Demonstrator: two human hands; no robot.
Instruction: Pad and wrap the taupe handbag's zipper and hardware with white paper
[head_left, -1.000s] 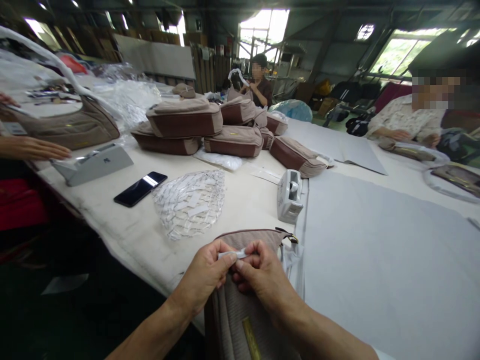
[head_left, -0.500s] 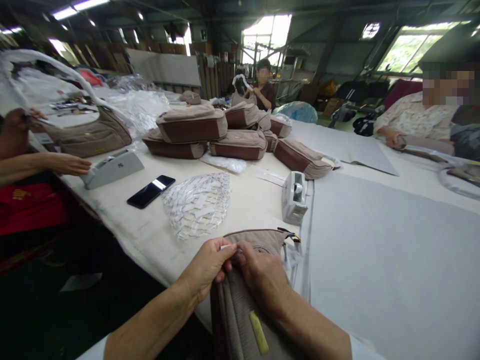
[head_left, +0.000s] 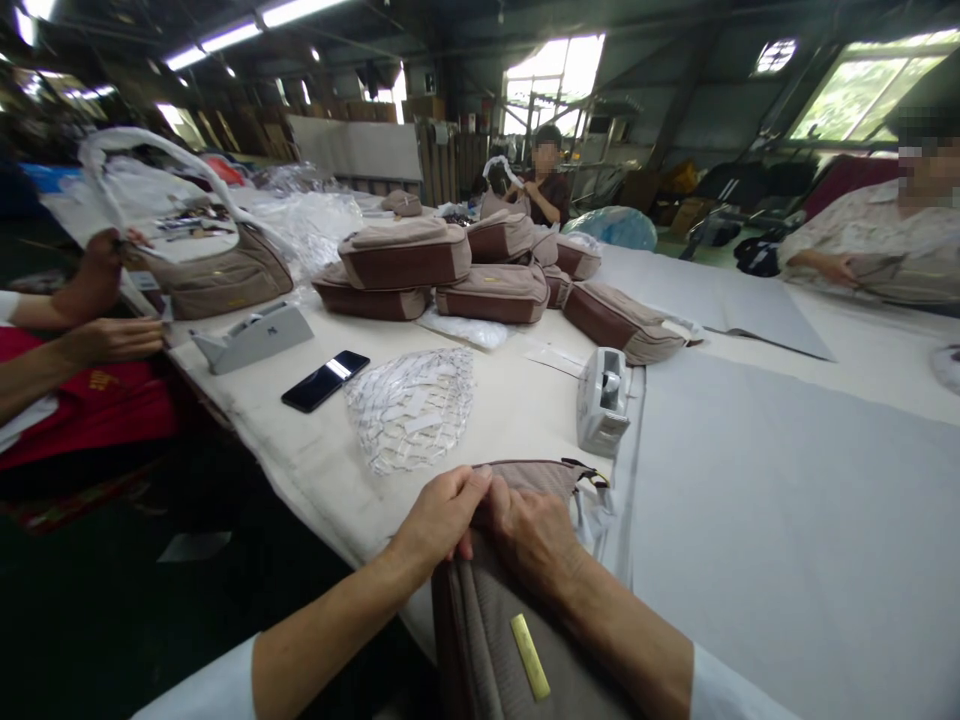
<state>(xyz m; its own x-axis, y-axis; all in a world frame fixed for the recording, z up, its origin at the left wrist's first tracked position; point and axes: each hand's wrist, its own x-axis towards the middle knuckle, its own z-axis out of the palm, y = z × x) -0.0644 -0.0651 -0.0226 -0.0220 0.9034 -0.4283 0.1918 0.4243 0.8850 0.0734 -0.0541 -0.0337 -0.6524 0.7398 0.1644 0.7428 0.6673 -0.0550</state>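
A taupe handbag (head_left: pixel 491 625) with dark brown sides and a yellow strip on its front lies close to me, running off the bottom of the view. At its far end my left hand (head_left: pixel 444 515) and my right hand (head_left: pixel 531 522) meet, fingertips pinched together against the fabric. Whatever lies between the fingers is hidden by them. To the right of the hands, a dark strap end with a gold-coloured fitting (head_left: pixel 596 477) and some clear wrapping (head_left: pixel 595 515) show at the bag's corner.
Ahead stand a grey tape dispenser (head_left: pixel 602 405), a printed plastic bag (head_left: pixel 411 408) and a black phone (head_left: pixel 326 381). Behind them, several handbags (head_left: pixel 491 295) are piled. A co-worker's hands (head_left: pixel 112 335) are at left near another dispenser (head_left: pixel 259 335). Grey sheets (head_left: pixel 787 500) cover the right.
The view has shifted slightly left, so the scene sits further right. My fingers have closed tighter together, and the small white bit seen between them is hidden. The co-worker's hand has left the left dispenser.
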